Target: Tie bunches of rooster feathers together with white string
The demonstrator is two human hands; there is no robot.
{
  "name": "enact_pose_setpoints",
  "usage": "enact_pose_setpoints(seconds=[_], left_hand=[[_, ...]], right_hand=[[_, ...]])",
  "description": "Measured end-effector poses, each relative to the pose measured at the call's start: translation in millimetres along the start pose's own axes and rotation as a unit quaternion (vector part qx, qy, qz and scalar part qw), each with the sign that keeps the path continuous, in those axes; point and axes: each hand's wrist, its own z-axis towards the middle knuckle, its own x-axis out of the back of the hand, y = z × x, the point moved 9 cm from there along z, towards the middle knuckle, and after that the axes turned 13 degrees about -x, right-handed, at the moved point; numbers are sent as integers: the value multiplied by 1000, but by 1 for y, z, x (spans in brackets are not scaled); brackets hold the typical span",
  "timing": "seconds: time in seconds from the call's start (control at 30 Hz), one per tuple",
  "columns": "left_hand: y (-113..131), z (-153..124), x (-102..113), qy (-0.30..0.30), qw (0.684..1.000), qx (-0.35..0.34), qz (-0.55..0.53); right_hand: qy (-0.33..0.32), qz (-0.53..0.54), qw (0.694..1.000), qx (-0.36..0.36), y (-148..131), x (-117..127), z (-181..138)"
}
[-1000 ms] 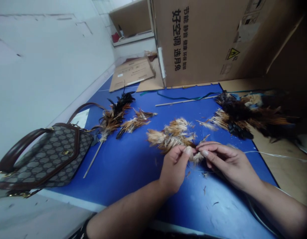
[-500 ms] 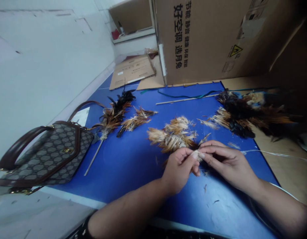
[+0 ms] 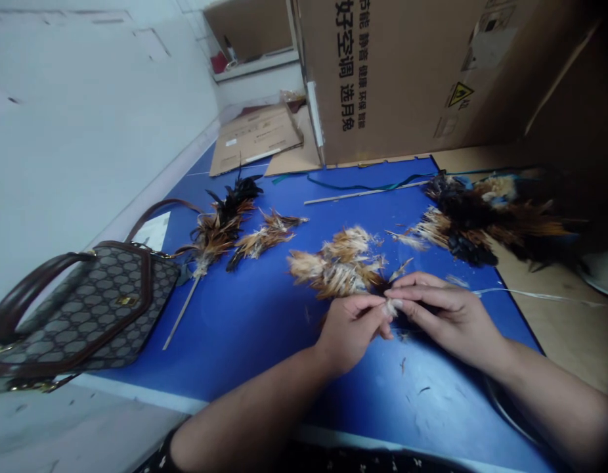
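Observation:
Fingertips of my left hand [image 3: 350, 332] and my right hand [image 3: 442, 312] meet over the blue table, both pinching a small pale tuft of feathers [image 3: 391, 309]. Most of what they hold is hidden by the fingers. Just beyond them lies a loose pile of cream and brown feathers [image 3: 341, 272]. Farther left is a smaller bunch of brown feathers [image 3: 267, 238]. Beside it rests a feather duster [image 3: 220, 226] with black and brown plumes on a thin stick. A large heap of dark and brown feathers [image 3: 481, 217] lies to the right.
A patterned handbag [image 3: 102, 299] stands at the left edge by the wall. At the back are a thin stick [image 3: 363, 196], a green ribbon [image 3: 402, 184], flattened cardboard [image 3: 255, 138] and a big carton [image 3: 407, 79]. White string [image 3: 540, 295] runs off to the right.
The camera view has shifted slightly, so everything sits a little farther left. Both hands keep pinching at the same spot, their fingers only slightly moved.

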Motion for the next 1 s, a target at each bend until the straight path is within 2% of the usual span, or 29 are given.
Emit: enact_pose_setpoints(seconds=[0.2,0.3,0.43,0.67,0.73,0.83,0.93,1.0], left_hand=[[0,3,17,77,996,-39,-15],[1,2,24,117,992,-44,-16],[7,1,28,134,988,-77,12],[6,1,31,158,983,-94,-15],[8,1,31,161,982,-96,-19],[9,1,32,166,980,-105,-14],[5,1,33,174,980,-97,-12],[0,0,31,177,980,-85,-18]], right_hand=[[54,-85,995,18,0,20,6],[12,-141,989,40,7,16,10],[-51,-238,969,39,22,5,10],[-92,-337,936,38,32,-3,7],[-89,-318,943,30,31,-2,9],[-52,-216,975,8,24,6,12],[-36,-63,994,-88,29,12,13],[-65,37,984,-163,35,7,10]])
